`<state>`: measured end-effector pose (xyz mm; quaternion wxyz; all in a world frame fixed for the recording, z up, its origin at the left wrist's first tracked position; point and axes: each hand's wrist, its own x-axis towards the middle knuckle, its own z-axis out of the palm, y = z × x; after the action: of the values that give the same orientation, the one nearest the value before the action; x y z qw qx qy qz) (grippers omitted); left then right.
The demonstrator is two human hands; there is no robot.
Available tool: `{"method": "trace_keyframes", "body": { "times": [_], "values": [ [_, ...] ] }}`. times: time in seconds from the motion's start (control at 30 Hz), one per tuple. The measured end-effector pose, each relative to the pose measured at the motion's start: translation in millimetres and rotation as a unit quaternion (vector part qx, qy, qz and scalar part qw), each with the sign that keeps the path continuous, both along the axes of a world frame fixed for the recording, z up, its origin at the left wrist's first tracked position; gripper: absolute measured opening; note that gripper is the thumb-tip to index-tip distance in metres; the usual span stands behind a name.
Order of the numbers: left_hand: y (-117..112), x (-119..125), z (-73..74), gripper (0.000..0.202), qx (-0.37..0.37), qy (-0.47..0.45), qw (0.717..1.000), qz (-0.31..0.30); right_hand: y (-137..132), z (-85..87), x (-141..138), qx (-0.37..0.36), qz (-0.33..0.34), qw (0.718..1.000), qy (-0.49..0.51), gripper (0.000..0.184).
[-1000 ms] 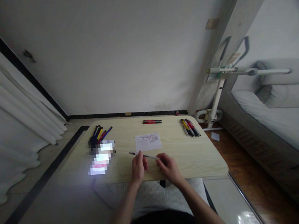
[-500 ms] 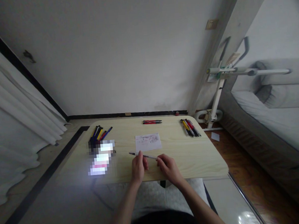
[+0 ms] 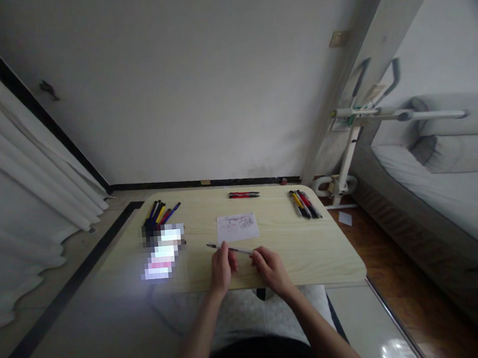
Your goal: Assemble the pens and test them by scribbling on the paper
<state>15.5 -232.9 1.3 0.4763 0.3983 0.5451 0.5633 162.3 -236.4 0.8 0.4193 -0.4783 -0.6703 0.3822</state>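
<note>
Between my two hands a slim pen (image 3: pixel 240 250), with a dark tip pointing left and a pale barrel, is held level above the near part of the table. My left hand (image 3: pixel 223 268) pinches it near the dark end. The fingers of my right hand (image 3: pixel 270 265) are closed on its other end. Just beyond the pen lies a white sheet of paper (image 3: pixel 237 227) with dark scribbles on it. Farther back, two red and black pens (image 3: pixel 244 195) lie side by side.
On the pale wooden table (image 3: pixel 303 256), several pens (image 3: pixel 305 204) lie at the right and several more (image 3: pixel 159 212) at the left. A bright, pixelated object (image 3: pixel 164 251) sits at the left. A grey sofa (image 3: pixel 450 184) and white exercise equipment (image 3: pixel 350 153) stand to the right.
</note>
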Motion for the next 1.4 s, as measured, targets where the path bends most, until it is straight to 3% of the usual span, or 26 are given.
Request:
{"method": "trace_keyframes", "body": {
  "times": [0.37, 0.93, 1.4],
  "values": [
    [-0.2, 1.0, 1.5, 0.050, -0.001, -0.005, 1.000, -0.002, 1.1, -4.8, -1.1, 0.016, -0.018, 1.000, -0.002, 0.018],
    [-0.2, 1.0, 3.1, 0.047, -0.003, 0.015, 1.000, 0.002, 0.2, -1.7, -1.6, 0.011, -0.007, 1.000, -0.013, 0.024],
    [-1.0, -3.6, 3.1, 0.049, 0.027, 0.075, 0.995, -0.055, 0.2, -1.7, 0.4, 0.009, -0.012, 1.000, 0.006, 0.018]
  ]
}}
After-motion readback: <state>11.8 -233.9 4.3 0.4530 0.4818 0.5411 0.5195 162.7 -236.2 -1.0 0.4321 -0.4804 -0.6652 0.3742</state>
